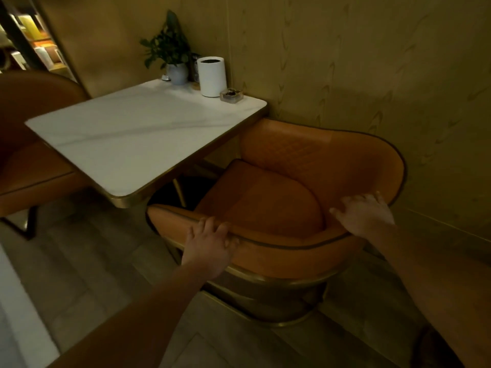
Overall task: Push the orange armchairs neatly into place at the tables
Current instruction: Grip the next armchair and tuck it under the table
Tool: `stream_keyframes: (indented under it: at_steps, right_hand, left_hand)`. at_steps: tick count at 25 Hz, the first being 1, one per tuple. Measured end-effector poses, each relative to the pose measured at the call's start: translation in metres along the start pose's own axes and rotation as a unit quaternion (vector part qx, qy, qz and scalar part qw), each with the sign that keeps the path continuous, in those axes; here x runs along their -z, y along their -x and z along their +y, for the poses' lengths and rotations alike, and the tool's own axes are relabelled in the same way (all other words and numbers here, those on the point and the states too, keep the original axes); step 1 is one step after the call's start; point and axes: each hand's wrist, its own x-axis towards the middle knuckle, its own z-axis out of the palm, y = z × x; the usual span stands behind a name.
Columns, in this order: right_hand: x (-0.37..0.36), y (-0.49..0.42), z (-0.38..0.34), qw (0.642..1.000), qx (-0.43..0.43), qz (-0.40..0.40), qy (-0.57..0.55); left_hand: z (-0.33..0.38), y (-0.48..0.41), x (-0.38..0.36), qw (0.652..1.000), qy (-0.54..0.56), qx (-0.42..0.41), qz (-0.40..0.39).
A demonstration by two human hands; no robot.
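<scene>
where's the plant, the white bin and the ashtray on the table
plant [177, 73]: head view, on its grey pot
white bin [211, 77]: head view, middle of its side
ashtray [231, 99]: head view, on its front glass wall

No words, numbers or signs can be read here. The boxes [39, 53] on the far shelf [16, 33] are too dim and blurry to tell if they have any letters on them
</scene>
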Motion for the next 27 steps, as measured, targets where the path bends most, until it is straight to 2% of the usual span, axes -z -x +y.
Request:
stream_keyframes:
  at_steps: [8,15,21,27]
  right_hand:
    - [0.083,0.102,-0.075,0.983,0.102,0.024,-0.15]
    - [0.175,0.173,-0.117,0.963,0.133,0.045,-0.23]
    - [0.225,0.203,-0.185,0.946,0.157,0.072,-0.275]
    - [0.277,0.221,-0.295,0.949,0.192,0.097,-0.232]
  left_hand:
    - [0.021,0.072,0.111,0.998,-0.036,-0.006,0.05]
    - [-0.002,0.155,0.193,0.996,0.015,0.035,0.081]
    - [-0.056,0.187,0.248,0.993,0.008,0.019,0.118]
    - [-0.15,0.217,0.291,0.992,0.022,0.007,0.125]
